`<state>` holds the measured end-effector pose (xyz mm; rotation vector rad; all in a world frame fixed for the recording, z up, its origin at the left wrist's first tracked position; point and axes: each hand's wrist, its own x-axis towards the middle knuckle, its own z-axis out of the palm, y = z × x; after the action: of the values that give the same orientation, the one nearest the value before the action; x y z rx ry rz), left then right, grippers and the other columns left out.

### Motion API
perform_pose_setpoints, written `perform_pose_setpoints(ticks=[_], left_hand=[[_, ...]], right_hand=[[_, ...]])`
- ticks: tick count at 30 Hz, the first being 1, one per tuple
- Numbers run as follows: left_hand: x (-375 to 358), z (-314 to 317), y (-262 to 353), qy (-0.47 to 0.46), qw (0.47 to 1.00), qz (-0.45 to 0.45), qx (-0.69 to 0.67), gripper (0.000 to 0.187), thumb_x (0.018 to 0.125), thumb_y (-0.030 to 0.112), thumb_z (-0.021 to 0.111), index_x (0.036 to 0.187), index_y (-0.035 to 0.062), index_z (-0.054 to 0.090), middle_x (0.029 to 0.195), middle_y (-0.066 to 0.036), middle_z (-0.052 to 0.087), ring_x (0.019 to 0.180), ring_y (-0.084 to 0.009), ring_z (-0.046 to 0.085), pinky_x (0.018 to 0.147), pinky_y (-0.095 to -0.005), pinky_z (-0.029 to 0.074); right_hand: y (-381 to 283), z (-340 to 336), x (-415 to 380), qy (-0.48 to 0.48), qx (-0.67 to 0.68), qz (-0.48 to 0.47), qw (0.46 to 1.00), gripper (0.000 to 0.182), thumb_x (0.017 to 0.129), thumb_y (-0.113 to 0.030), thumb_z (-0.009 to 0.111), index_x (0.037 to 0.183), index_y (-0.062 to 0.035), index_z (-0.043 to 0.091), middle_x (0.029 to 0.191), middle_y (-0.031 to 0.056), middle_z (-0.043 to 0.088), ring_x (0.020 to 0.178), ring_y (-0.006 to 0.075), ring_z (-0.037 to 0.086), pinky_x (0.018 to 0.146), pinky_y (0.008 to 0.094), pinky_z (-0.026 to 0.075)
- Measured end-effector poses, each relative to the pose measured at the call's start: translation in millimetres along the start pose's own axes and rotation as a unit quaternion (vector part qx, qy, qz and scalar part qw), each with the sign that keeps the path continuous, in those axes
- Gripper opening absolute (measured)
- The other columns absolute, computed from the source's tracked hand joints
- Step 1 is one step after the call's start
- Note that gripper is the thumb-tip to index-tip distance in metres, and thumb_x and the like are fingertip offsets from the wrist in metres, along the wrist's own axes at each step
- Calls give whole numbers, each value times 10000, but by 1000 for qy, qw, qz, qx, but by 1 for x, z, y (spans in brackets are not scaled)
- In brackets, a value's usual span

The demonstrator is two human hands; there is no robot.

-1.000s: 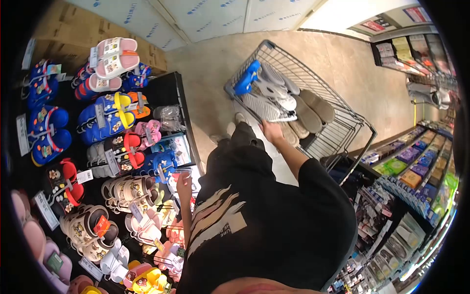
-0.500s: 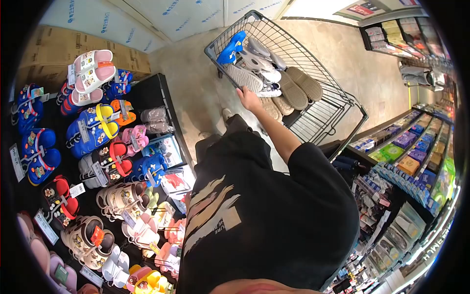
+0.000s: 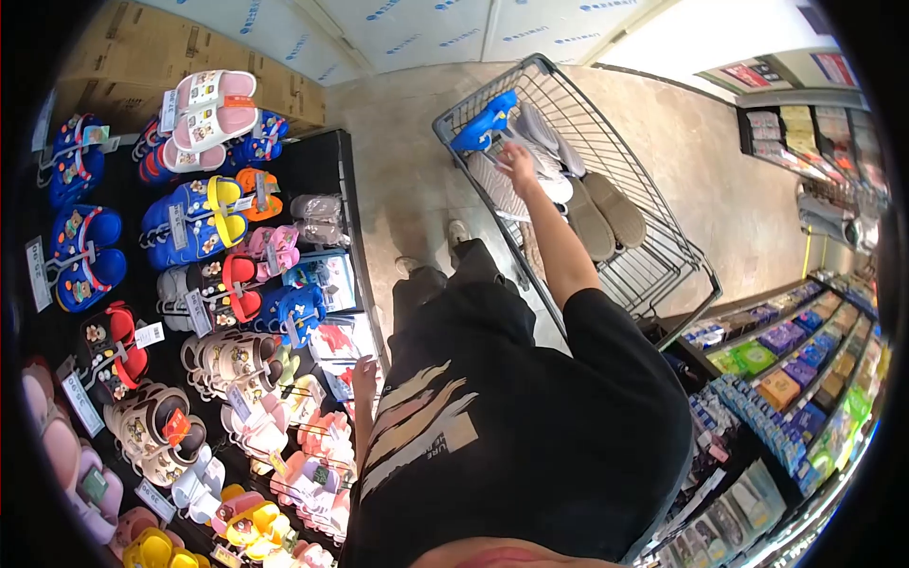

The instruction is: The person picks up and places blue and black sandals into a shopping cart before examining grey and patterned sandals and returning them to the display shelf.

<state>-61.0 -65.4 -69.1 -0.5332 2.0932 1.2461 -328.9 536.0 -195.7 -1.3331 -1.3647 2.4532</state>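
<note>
My right hand reaches over the wire shopping cart, fingers apart with nothing gripped. It is just beside the blue clog in the cart's far left corner and above pale grey-white shoes. Grey shoes and a pair of olive-brown slippers lie farther right in the cart. My left hand hangs low at my side, close to the edge of the shoe display. It looks empty, its fingers loosely apart.
On the left, a black display rack holds many clogs and slides, with white slides on top. Cardboard boxes stand behind it. Shelves of packaged goods run along the right. Concrete floor lies between rack and cart.
My right hand has let go of the cart's near rim and moved over the shoes inside. My left hand has come into view beside the rack. The view has shifted slightly.
</note>
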Motion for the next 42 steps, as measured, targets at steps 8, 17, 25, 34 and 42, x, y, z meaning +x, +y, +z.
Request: perform_pose_setpoints(ticks=[8, 17, 25, 34, 42], left_hand=[[-78, 9, -29, 81, 985, -149, 24, 314, 905, 183, 654, 1195, 67, 625, 969, -97, 701, 866, -189, 672, 748, -327, 536], [-119, 44, -30, 91, 975, -193, 63, 375, 890, 270, 670, 1217, 94, 620, 1079, -162, 710, 997, -314, 687, 872, -406, 526], [-105, 42, -7, 106, 983, -138, 61, 356, 905, 272, 653, 1205, 85, 616, 1072, -167, 700, 984, -304, 688, 856, -408, 542], [-92, 26, 1, 124, 987, -42, 90, 353, 907, 244, 654, 1217, 84, 601, 1079, -165, 686, 941, -299, 683, 826, -403, 545], [-121, 27, 3, 93, 983, -131, 90, 373, 907, 261, 649, 1240, 101, 598, 1117, -180, 682, 995, -327, 675, 870, -421, 534]], right_hand=[[19, -8, 144, -63, 59, 114, 990, 772, 947, -484, 498, 1548, -166, 134, 1317, 115, 614, 1105, 298, 612, 1035, 559, 306], [-14, 39, 113, -16, 146, 96, 984, 614, 1017, -435, 429, 1507, -98, 275, 1524, 98, 268, 1260, 333, 508, 987, 473, 484], [-32, 41, 129, -54, 249, 78, 964, 459, 1025, -390, 407, 1383, -103, 414, 1397, 94, 366, 1124, 295, 533, 969, 471, 488], [-15, 52, 171, -4, 114, 107, 988, 665, 989, -349, 534, 1513, -86, 221, 1489, 152, 283, 1268, 363, 457, 959, 511, 508], [-15, 60, 164, -21, 190, 91, 977, 519, 972, -290, 514, 1421, -101, 335, 1485, 122, 272, 1195, 332, 521, 908, 461, 537]])
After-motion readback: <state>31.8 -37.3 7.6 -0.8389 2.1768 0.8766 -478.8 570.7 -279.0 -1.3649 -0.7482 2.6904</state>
